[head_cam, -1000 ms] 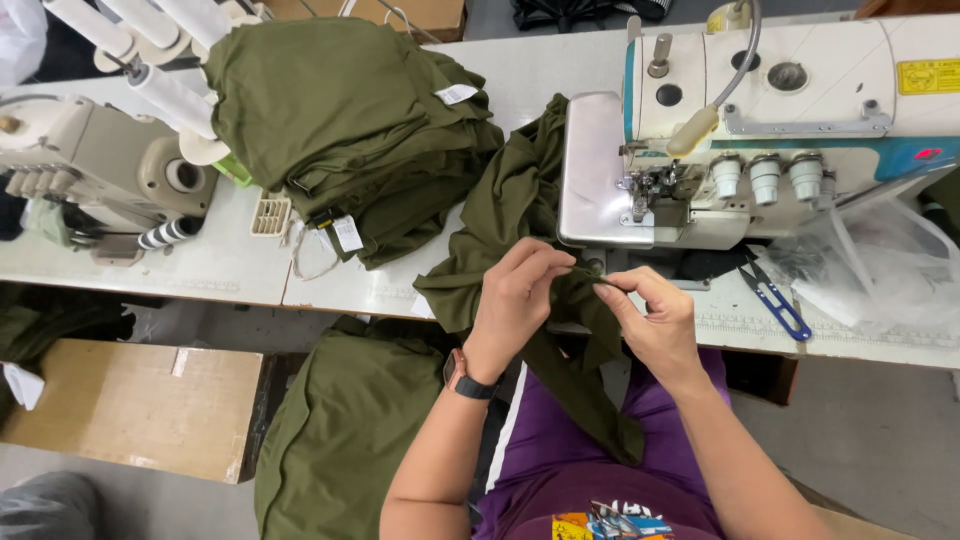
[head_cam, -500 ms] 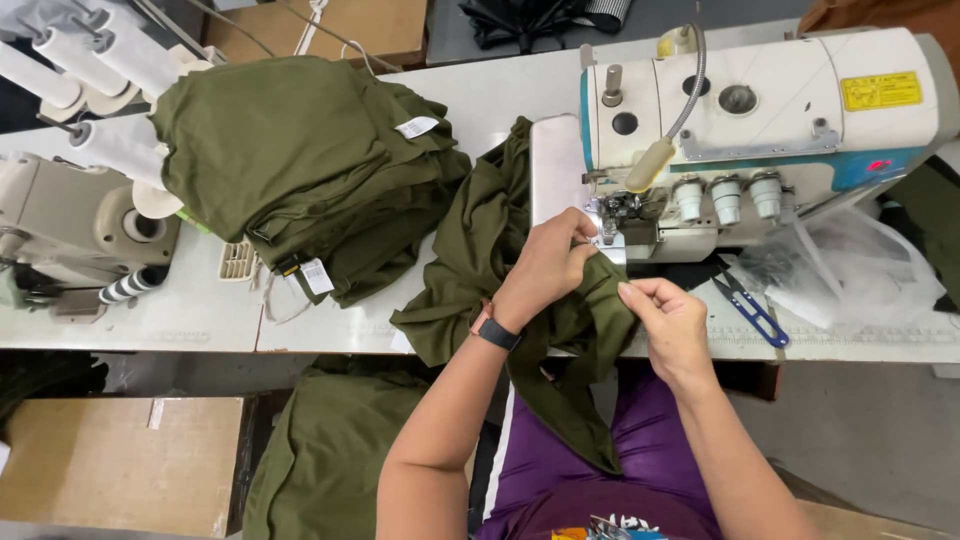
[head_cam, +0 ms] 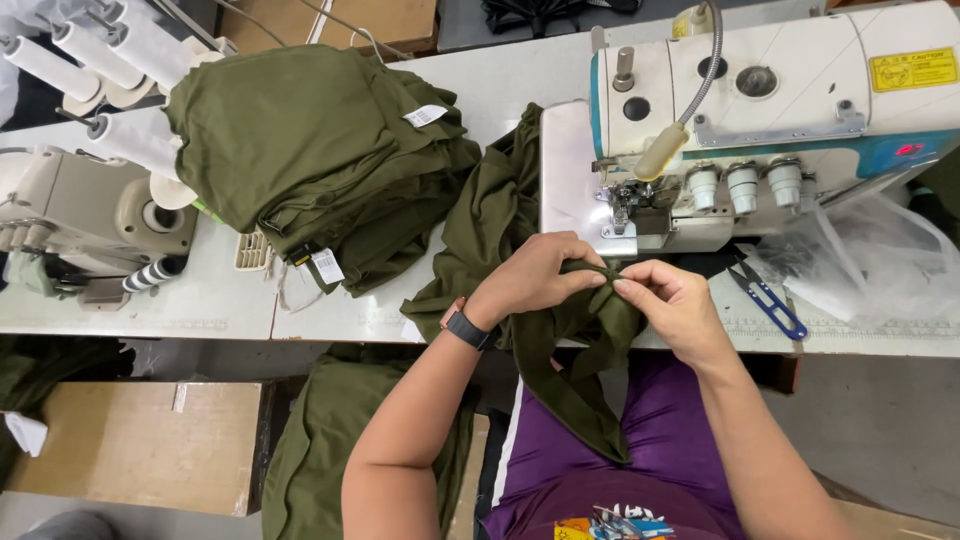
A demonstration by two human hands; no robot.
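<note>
My left hand (head_cam: pixel 535 275) and my right hand (head_cam: pixel 668 300) both pinch a fold of an olive-green garment piece (head_cam: pixel 575 380) just in front of the presser foot (head_cam: pixel 622 215) of a white sewing machine (head_cam: pixel 760 110). The cloth hangs from my fingers down over my lap and also runs left of the machine bed up the table. A dark watch sits on my left wrist.
A stack of folded olive garments (head_cam: pixel 320 160) with white tags lies on the white table (head_cam: pixel 210 300). Blue thread snips (head_cam: pixel 765 295) and a clear plastic bag (head_cam: pixel 870 260) lie at the right. A second machine (head_cam: pixel 90 215) with thread cones stands left. More green cloth (head_cam: pixel 330 450) and a cardboard box (head_cam: pixel 140 440) sit below.
Both hands have carried the green fold up from the table's edge to just before the machine's presser foot, and they have closed in on each other.
</note>
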